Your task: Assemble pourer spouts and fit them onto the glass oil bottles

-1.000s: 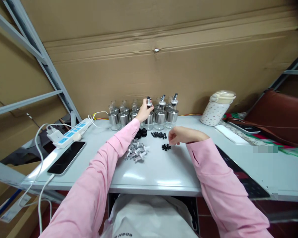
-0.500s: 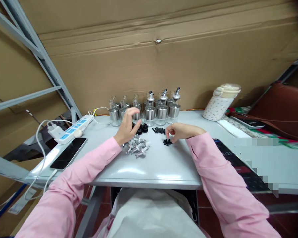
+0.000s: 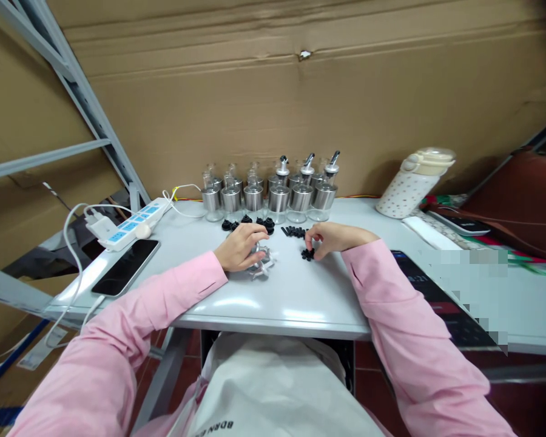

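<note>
My left hand (image 3: 243,247) is over the pile of silvery spout parts (image 3: 264,265), fingers bent and somewhat apart, hiding part of the pile. At the small black pieces (image 3: 307,254), my right hand (image 3: 324,238) points its thumb and fingertips down, bent close together; whatever lies between them is too small to make out. Black stoppers (image 3: 267,224) lie beyond my left hand. Short black tubes (image 3: 293,231) form a row just beyond the small pieces. Behind them stand glass bottles with steel bands (image 3: 279,199), several in two rows; three carry pourer spouts (image 3: 307,165).
A power strip (image 3: 134,226) and a phone (image 3: 125,267) lie at the left. On the right are a dotted bottle (image 3: 407,185), a white strip (image 3: 430,233), a dark tablet (image 3: 441,300) and a brown bag (image 3: 521,200). Cardboard (image 3: 255,103) stands behind the table.
My left hand has come down from its raised position onto the silvery pile. My right fingertips have lowered onto the small black pieces. The camera view has shifted slightly.
</note>
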A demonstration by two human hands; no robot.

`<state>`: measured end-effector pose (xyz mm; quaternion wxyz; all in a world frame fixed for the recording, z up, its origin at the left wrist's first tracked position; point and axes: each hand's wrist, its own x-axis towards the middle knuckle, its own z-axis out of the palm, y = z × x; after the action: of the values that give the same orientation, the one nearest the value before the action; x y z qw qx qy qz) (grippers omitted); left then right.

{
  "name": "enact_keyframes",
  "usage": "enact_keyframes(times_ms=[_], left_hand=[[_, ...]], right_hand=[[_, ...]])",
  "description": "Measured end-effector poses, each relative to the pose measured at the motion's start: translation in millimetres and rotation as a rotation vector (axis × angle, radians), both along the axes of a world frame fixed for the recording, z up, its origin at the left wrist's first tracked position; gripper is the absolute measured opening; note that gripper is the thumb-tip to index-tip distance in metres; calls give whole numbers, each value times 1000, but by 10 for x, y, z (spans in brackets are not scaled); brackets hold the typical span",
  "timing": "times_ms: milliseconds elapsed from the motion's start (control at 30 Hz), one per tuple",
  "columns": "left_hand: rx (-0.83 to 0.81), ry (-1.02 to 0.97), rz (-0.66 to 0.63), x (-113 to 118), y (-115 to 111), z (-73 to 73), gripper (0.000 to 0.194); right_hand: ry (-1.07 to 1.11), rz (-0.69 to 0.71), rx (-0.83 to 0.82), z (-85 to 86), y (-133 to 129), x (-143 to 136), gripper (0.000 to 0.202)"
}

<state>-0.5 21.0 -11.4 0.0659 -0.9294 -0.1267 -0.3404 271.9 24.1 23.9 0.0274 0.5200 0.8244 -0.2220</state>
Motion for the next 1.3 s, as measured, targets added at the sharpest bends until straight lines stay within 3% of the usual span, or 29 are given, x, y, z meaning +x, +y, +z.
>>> enact_keyframes(times_ms=[600, 833, 1067, 1200, 1300], left_hand=[[35, 36, -70, 27, -10, 6, 29], [-21, 97, -18, 23, -5, -1, 31], [14, 68, -50, 26, -8, 11, 29], [50, 45, -64, 36, -24, 30, 28], [49, 57, -56, 45, -30, 38, 28]], right_hand=[[13, -21, 1, -21, -12, -35, 22], [3, -42, 7, -23, -3, -26, 24], [-15, -42, -9, -61, 27, -26, 22], [99, -9, 9, 8, 3, -13, 21], [253, -82, 11, 78, -28, 13, 16]])
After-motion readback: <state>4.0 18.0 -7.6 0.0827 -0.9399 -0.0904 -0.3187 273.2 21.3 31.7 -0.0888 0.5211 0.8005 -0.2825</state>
